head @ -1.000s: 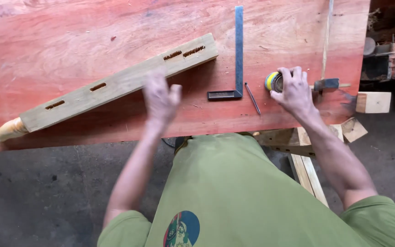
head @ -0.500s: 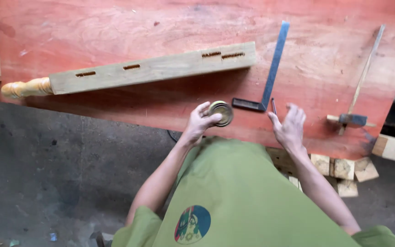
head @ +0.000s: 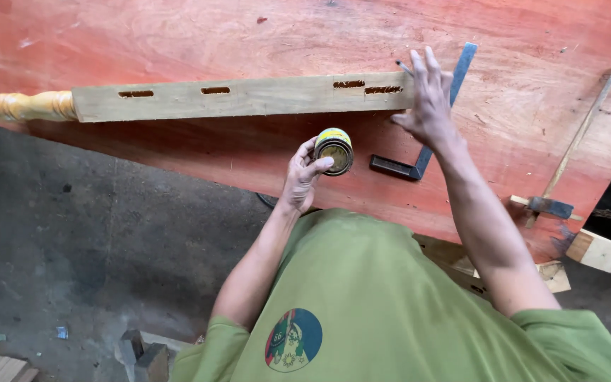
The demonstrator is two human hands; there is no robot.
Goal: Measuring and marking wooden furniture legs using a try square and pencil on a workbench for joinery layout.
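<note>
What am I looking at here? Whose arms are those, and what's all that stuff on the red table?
The camera sits on a person's head and looks down, so you see their own green shirt and two arms. The left hand holds a small round tape measure. The right hand rests on the end of a long pale wooden piece with slots cut in it, and seems to hold a pencil. Beside it on the reddish wooden table lies a metal square, an L-shaped ruler. A hammer lies at the right edge.

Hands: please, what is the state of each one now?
Left hand: closed around a small round tape measure.
Right hand: open, fingers spread on the end of the slotted wooden piece, pencil beside it.
</note>
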